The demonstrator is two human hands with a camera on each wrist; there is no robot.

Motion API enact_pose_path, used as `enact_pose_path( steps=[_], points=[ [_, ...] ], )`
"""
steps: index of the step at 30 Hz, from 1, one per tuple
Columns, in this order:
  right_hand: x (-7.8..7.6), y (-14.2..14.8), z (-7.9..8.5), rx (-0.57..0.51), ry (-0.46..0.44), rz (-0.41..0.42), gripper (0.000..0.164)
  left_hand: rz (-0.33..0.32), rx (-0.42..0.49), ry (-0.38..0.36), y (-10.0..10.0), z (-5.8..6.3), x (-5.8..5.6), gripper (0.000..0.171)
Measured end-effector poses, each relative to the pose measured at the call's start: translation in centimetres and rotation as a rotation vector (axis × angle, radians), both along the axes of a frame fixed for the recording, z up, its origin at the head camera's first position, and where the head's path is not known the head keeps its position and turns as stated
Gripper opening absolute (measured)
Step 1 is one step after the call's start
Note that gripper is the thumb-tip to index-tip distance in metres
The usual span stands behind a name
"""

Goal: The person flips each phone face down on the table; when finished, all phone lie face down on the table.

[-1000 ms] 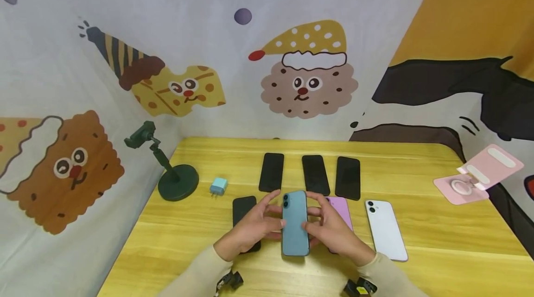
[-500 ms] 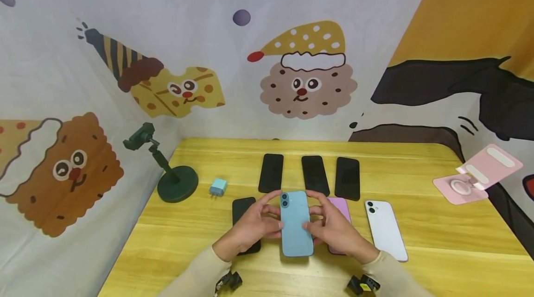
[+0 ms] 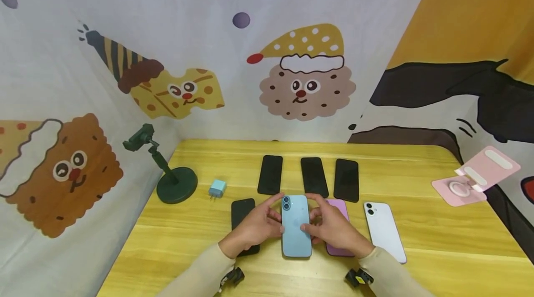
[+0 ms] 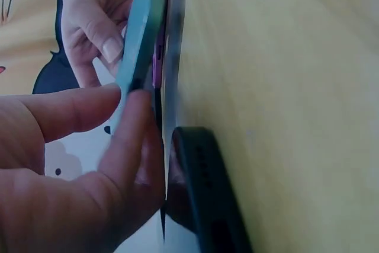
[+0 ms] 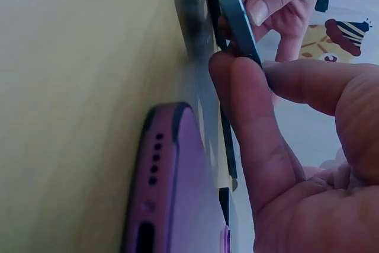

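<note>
A light blue smartphone [image 3: 296, 236] is in both hands, its back with two camera lenses facing up. My left hand [image 3: 262, 223] pinches its left edge, and my right hand [image 3: 331, 227] pinches the right edge. In the left wrist view, the blue phone [image 4: 139, 39] stands off the table surface between thumb and fingers. The right wrist view also shows the phone's edge [image 5: 235, 16] between the fingertips. A dark phone [image 3: 242, 209] lies partly under the left hand, and a purple phone [image 3: 340, 251] lies partly hidden under the right.
Several more phones lie about: black ones [image 3: 270, 174] [image 3: 314, 177] [image 3: 346, 180] in a back row and a white one [image 3: 384, 232] at right. A green phone stand [image 3: 177, 185] and a blue charger plug [image 3: 217, 188] are at left; a pink folding stand [image 3: 471, 181] is at right.
The blue phone has turned and tilted a little between the hands, its back now looking paler. Both hands keep their hold, with small shifts of the fingers.
</note>
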State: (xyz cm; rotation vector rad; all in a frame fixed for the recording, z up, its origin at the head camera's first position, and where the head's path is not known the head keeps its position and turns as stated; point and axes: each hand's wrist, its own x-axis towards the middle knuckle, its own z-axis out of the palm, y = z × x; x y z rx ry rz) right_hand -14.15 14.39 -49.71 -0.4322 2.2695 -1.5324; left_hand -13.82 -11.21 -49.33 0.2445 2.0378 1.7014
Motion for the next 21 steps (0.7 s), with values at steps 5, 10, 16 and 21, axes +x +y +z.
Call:
enact_pose_path(
  steps=[5, 10, 16, 21],
  points=[
    [-0.29, -0.10, -0.40, 0.053, 0.063, -0.002, 0.087, -0.002, -0.064, 0.037, 0.43, 0.01, -0.32, 0.095],
    [-0.40, -0.22, -0.62, 0.172, 0.147, -0.012, 0.086, 0.004, -0.081, 0.026, 0.65, -0.13, -0.51, 0.094],
    [-0.72, -0.37, -0.47, 0.310, 0.162, -0.018, 0.084, -0.003, -0.131, 0.018, 0.79, -0.21, -0.76, 0.086],
    [-0.88, -0.65, -0.38, 0.311, 0.064, -0.021, 0.085, -0.006, -0.206, 0.051, 0.63, -0.05, -1.05, 0.078]
  ],
)
